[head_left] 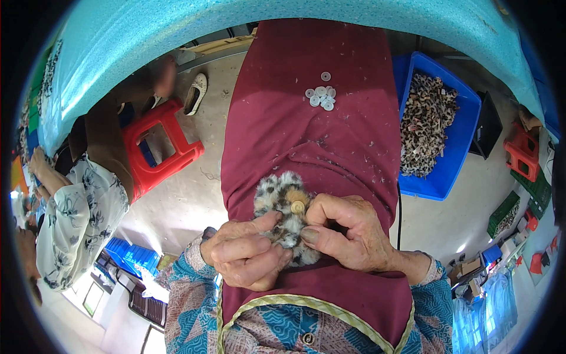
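A small piece of spotted plush (282,192), white, black and tan, lies in my lap between my two hands. My left hand (247,251) is closed around its lower left side, thumb on the fur. With thumb and forefinger bent together, my right hand (348,230) grips the plush at its right edge. A round tan disc (298,207) sits on the fur beside the right forefinger. Farther up the maroon apron (265,118) lie several small white plastic discs (321,91) in a loose cluster.
A blue bin (454,147) of spotted plush pieces (424,121) stands at my right. To the left are a red stool (138,144) and a seated person in a patterned sleeve (79,212). A table with a light-blue cover (283,12) crosses the far side.
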A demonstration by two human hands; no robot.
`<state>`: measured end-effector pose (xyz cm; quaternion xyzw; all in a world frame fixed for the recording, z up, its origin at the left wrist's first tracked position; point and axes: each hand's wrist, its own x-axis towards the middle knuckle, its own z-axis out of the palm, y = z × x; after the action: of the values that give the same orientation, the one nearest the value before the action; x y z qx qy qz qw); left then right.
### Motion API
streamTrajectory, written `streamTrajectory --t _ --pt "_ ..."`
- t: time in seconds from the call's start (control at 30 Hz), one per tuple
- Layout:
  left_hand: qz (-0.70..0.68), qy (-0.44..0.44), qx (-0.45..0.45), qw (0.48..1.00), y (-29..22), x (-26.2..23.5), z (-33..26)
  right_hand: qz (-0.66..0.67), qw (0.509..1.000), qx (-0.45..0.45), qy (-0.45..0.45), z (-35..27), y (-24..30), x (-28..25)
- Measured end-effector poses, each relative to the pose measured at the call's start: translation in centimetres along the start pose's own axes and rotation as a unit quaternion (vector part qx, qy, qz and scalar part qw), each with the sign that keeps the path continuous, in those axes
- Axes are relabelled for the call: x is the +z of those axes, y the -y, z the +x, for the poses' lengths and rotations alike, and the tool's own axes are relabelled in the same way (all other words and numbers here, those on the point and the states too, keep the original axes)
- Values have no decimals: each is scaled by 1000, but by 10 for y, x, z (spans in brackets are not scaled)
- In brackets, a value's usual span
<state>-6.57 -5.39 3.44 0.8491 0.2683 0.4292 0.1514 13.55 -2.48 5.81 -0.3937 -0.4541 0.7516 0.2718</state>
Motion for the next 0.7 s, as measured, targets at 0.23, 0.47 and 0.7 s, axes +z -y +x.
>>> streamTrajectory --t 0.23,0.47,0.7 --pt "-53 33 -43 997 2 -10 6 39 998 23 33 1 -1 -4" --pt "-112 107 -59 986 11 -15 15 53 995 73 41 4 -2 -9" --pt "-256 48 -248 933 23 5 28 274 939 207 28 7 -20 -13"
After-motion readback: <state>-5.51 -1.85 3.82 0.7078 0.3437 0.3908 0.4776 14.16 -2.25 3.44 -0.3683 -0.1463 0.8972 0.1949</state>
